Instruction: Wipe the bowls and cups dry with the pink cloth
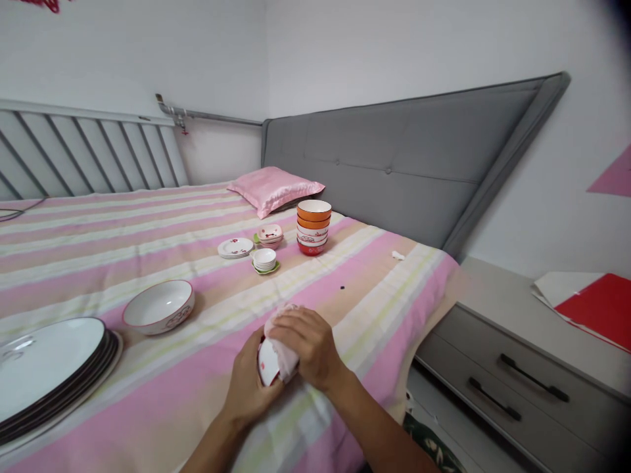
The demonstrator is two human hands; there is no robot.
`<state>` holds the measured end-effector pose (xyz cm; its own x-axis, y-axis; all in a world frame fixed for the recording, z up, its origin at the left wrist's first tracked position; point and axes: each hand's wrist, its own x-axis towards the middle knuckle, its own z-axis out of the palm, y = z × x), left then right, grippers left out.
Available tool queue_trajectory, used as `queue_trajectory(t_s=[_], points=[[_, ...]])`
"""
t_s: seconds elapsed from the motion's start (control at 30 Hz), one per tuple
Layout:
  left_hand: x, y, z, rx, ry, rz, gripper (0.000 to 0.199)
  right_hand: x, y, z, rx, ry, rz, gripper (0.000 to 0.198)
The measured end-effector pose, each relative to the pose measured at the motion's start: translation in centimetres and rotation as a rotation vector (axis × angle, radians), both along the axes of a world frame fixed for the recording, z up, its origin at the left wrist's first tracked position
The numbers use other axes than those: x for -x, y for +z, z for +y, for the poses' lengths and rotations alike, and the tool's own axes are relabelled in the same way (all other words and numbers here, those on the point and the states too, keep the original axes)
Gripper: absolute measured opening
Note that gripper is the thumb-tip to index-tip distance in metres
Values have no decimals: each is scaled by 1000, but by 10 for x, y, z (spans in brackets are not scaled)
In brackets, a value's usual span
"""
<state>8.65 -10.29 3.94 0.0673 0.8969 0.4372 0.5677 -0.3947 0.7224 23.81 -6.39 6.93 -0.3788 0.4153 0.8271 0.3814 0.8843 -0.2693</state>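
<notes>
Above the near edge of the striped bedspread, my left hand grips a small white bowl with a red pattern and a red rim. My right hand is closed on a pale pink cloth, pressed against the bowl's side. Much of the bowl is hidden by the cloth and my fingers. Beyond my hands stands a stack of orange, white and red bowls. Left of it are small white cups on a green leaf-shaped dish, small patterned dishes and a stack of small plates.
A large bowl and a pile of big plates sit on the bed at left. A pink pillow lies by the grey headboard. At right stands a drawer cabinet with red paper on it.
</notes>
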Motion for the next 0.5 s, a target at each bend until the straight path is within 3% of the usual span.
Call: queue_trajectory(t_s=[0.17,0.27,0.4,0.5], points=[[-4,2,1,16,-15,-23,35,10,0,-8,-123,-22,-139,22],[-5,1,1,39,24,-20,44,7,-2,-3,-93,-55,-114,21],[-3,-3,3,57,84,3,60,-3,-4,9,191,-70,-21,27],[0,-6,4,91,108,8,65,-10,-10,17,430,-57,92,43]])
